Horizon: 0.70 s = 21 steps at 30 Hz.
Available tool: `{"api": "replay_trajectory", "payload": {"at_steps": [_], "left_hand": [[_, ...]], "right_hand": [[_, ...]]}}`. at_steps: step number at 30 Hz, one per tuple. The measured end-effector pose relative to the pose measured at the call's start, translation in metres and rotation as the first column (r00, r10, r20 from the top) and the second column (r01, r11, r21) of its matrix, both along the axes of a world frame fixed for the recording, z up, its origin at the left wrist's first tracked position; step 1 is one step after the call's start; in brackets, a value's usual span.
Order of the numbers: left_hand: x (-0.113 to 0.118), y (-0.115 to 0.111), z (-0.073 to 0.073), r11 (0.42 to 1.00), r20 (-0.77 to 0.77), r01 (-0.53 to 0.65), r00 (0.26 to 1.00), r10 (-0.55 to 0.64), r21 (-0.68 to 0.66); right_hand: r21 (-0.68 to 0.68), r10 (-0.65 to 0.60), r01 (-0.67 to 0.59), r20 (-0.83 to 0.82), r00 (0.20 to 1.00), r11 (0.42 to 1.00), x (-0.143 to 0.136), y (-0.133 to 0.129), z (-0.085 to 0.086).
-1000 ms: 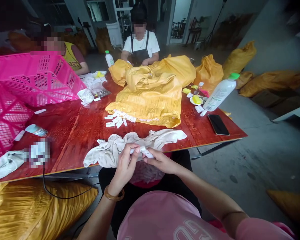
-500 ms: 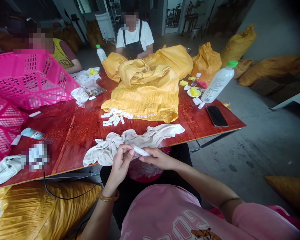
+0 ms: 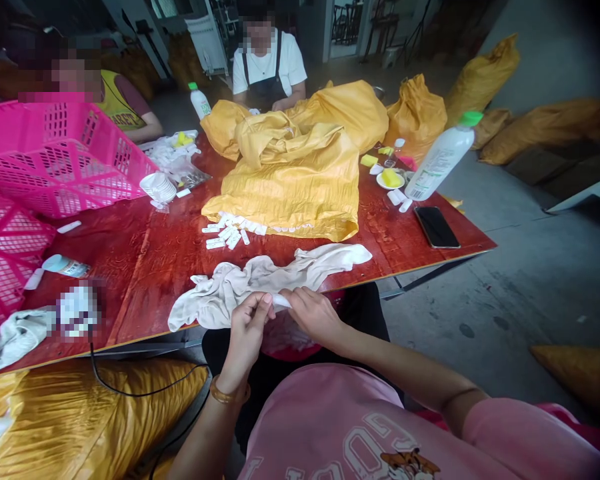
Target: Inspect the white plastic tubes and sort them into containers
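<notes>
A small white oblong piece [image 3: 281, 301] is pinched between both hands, just past the table's near edge. My left hand [image 3: 247, 327] grips its left end with thumb and fingers. My right hand [image 3: 314, 317] has its fingers closed over the right end and hides part of it. A crumpled off-white cloth [image 3: 220, 290] lies on the table just beyond the hands. Below them, on my lap, a pink container with whitish contents [image 3: 290, 333] shows in part. Similar white pieces [image 3: 227, 235] spill from the mouth of a yellow sack [image 3: 300, 180] on the table.
Pink crates [image 3: 70, 160] stand at the left of the red table [image 3: 145, 267]. A white bottle [image 3: 443, 157] and a phone [image 3: 437, 227] are at the right. Two people [image 3: 269, 70] sit across. A full yellow sack [image 3: 100, 413] lies below left, near a black cable [image 3: 145, 396].
My right hand has turned, its fingers now curling over the top of the white piece and covering more of it. My left hand keeps its pinch. The view has shifted slightly.
</notes>
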<state>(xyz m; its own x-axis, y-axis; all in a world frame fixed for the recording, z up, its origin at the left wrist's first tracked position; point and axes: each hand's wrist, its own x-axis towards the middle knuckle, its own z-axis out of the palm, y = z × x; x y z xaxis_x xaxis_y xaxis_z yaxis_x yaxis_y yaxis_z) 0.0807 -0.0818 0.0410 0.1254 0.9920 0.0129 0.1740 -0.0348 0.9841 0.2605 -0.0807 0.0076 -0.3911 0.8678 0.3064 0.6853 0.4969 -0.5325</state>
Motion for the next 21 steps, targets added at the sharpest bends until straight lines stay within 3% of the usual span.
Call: {"api": "replay_trajectory", "payload": {"at_steps": [2,4,5,7,10,13,15,18,19,20,21], "left_hand": [[-0.001,0.002,0.0,0.998,-0.058,0.032,0.998,-0.029,0.049],[-0.001,0.003,-0.001,0.995,-0.09,0.086,0.993,-0.081,0.052],[0.0,0.004,-0.003,0.995,-0.08,0.099,0.992,-0.096,0.029],[0.003,0.003,-0.007,0.995,-0.02,0.086,0.996,-0.087,-0.041],[0.011,-0.004,-0.016,0.99,0.081,0.064,0.995,-0.054,-0.127],[0.013,-0.015,-0.02,0.992,0.034,0.09,0.996,-0.087,-0.093],[0.007,-0.016,-0.019,0.978,-0.047,0.195,0.979,-0.198,-0.071],[-0.017,0.01,-0.016,0.848,-0.149,0.502,0.838,-0.525,-0.168],[-0.029,0.028,-0.014,0.833,-0.226,0.522,0.802,-0.553,-0.184],[-0.042,0.05,-0.013,0.846,-0.32,0.5,0.784,-0.533,-0.184],[-0.057,0.075,-0.012,0.927,-0.453,0.363,0.814,-0.364,-0.094]], "right_hand": [[-0.166,0.135,-0.164,-0.175,0.975,0.972,0.005,0.003,0.005],[-0.262,0.239,-0.298,-0.236,0.942,0.918,0.009,0.006,0.009],[-0.277,0.243,-0.288,-0.184,0.952,0.917,0.01,0.006,0.01],[-0.242,0.135,-0.123,0.032,0.99,0.962,0.008,0.004,0.009],[-0.146,-0.011,0.049,0.245,0.969,0.988,0.003,0.001,0.008],[-0.167,0.046,-0.017,0.168,0.985,0.986,0.003,-0.001,0.007],[-0.214,0.101,-0.082,0.082,0.991,0.973,0.005,-0.003,-0.001],[-0.346,0.118,-0.111,-0.001,0.993,0.931,0.004,-0.013,-0.029],[-0.403,0.108,-0.1,-0.005,0.994,0.91,0.003,-0.017,-0.041],[-0.456,0.087,-0.073,0.01,0.996,0.887,0.002,-0.021,-0.053],[-0.497,0.061,-0.033,0.04,0.997,0.867,0.003,-0.024,-0.063]]}}
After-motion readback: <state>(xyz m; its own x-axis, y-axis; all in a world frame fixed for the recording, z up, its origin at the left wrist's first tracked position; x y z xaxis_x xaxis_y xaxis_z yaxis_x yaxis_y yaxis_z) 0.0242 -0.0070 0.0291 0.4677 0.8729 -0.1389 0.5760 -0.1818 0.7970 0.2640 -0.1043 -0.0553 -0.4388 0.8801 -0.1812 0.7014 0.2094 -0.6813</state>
